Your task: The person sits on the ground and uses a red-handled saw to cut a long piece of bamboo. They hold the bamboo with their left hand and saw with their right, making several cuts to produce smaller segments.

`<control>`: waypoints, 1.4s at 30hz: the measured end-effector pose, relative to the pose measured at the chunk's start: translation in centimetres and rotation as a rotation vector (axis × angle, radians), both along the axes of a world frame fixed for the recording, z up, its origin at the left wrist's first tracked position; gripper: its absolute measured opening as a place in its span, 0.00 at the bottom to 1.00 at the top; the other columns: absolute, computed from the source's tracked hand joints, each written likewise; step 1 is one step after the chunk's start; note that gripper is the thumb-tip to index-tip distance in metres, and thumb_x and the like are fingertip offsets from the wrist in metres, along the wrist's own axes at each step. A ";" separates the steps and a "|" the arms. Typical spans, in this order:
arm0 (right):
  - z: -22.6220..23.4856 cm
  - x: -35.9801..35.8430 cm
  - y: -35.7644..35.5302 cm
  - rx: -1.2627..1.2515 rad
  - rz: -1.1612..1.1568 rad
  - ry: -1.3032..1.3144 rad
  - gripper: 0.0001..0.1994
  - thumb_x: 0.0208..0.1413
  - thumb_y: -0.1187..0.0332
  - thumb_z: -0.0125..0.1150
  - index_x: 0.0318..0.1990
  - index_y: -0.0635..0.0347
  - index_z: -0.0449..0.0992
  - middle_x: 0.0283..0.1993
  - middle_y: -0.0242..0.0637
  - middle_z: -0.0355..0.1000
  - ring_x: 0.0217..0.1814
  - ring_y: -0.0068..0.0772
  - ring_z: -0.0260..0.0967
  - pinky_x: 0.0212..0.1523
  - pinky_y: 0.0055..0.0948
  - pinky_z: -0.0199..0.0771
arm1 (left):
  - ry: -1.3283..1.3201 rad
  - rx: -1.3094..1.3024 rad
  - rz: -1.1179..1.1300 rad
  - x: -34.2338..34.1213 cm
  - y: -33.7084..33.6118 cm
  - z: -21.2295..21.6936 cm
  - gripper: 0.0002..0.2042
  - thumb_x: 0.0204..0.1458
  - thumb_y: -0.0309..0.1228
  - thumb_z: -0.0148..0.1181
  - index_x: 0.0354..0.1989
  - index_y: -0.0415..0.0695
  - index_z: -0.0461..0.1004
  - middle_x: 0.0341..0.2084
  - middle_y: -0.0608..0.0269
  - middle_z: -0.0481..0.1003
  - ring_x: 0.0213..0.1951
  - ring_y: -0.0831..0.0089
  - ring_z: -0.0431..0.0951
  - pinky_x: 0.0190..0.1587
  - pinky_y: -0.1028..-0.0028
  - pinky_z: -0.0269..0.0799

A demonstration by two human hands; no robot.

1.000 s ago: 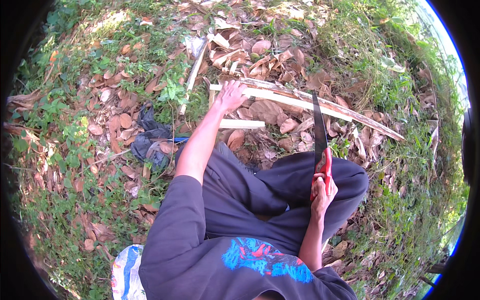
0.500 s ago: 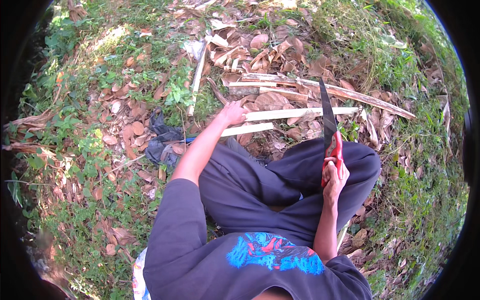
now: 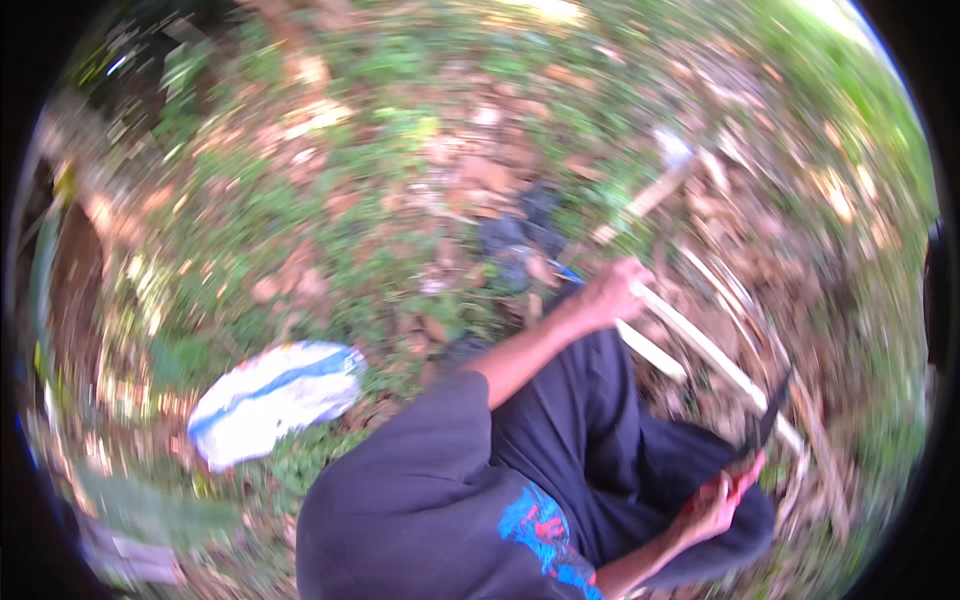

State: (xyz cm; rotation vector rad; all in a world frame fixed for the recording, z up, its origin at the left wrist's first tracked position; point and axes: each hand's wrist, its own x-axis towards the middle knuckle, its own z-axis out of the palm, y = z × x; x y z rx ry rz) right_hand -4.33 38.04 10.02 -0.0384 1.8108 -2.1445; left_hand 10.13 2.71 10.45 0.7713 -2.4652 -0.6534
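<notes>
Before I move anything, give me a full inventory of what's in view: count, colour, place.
Long wood strip: one, pale, right of centre, slanting down rightward
Saw: one, dark blade, red handle, lower right
Short wood strip: one, pale, beside the knee
Farther wood piece: one, pale, upper right
Rough sticks: count blurred, brownish, far right
Crumpled sheet: one, dark, above centre
Sack: one, white and blue, left
Fallen leaves: many, brown, over the ground
Plants: many, green, all around
Shirt: one, dark, blue-red print, bottom
Trousers: one pair, dark, lower middle
Left grip: one, bare, holding the long strip's upper end
Right grip: one, bare, around the saw's handle
</notes>
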 end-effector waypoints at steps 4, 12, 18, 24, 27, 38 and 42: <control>-0.4 -1.7 0.2 0.108 -0.099 0.388 0.15 0.55 0.63 0.57 0.37 0.68 0.83 0.13 0.31 0.64 0.10 0.18 0.57 0.11 0.21 0.51 | 0.097 -0.178 0.435 7.5 4.5 -0.4 0.17 0.54 0.38 0.62 0.46 0.39 0.77 0.44 0.50 0.68 0.47 0.54 0.72 0.51 0.57 0.70; 1.7 -1.0 -9.4 0.039 0.281 0.469 0.15 0.56 0.64 0.58 0.46 0.65 0.78 0.18 0.29 0.66 0.13 0.16 0.57 0.14 0.20 0.51 | -0.195 0.220 0.600 9.2 8.9 -2.9 0.45 0.54 0.58 0.57 0.76 0.53 0.44 0.66 0.23 0.50 0.65 0.27 0.57 0.66 0.48 0.60; 1.5 -1.5 -13.0 -0.002 0.494 0.443 0.18 0.56 0.65 0.59 0.52 0.63 0.75 0.22 0.29 0.67 0.16 0.15 0.57 0.15 0.18 0.51 | 0.073 -0.035 0.637 4.4 2.7 -14.3 0.43 0.46 0.46 0.67 0.70 0.52 0.52 0.67 0.31 0.50 0.67 0.32 0.54 0.67 0.46 0.55; 1.4 -2.8 -12.5 0.010 0.536 0.440 0.21 0.57 0.65 0.60 0.58 0.60 0.71 0.26 0.28 0.69 0.18 0.14 0.57 0.17 0.17 0.51 | -0.307 -0.279 0.425 1.0 -5.5 -21.4 0.22 0.47 0.38 0.60 0.49 0.45 0.62 0.50 0.43 0.59 0.55 0.46 0.62 0.62 0.55 0.58; 1.2 -3.1 -11.4 0.015 0.572 0.439 0.24 0.57 0.66 0.60 0.61 0.59 0.69 0.28 0.27 0.69 0.19 0.14 0.57 0.18 0.17 0.50 | -0.440 -0.055 0.269 0.8 -5.1 -21.5 0.11 0.47 0.35 0.56 0.35 0.43 0.68 0.39 0.49 0.66 0.47 0.54 0.69 0.57 0.60 0.63; -0.1 -7.4 0.8 0.075 0.186 0.210 0.11 0.59 0.66 0.60 0.40 0.65 0.81 0.20 0.19 0.60 0.19 0.11 0.50 0.21 0.17 0.45 | -0.649 -0.182 -0.397 -5.5 2.3 -11.3 0.39 0.34 0.35 0.75 0.59 0.41 0.65 0.50 0.53 0.73 0.46 0.54 0.80 0.48 0.54 0.76; -0.6 -7.2 1.6 0.020 0.127 0.186 0.12 0.60 0.68 0.58 0.40 0.71 0.78 0.17 0.21 0.59 0.13 0.11 0.50 0.16 0.16 0.49 | -0.526 -0.308 -0.450 -7.5 1.8 -12.9 0.31 0.43 0.38 0.71 0.55 0.39 0.70 0.45 0.49 0.78 0.44 0.55 0.81 0.44 0.54 0.77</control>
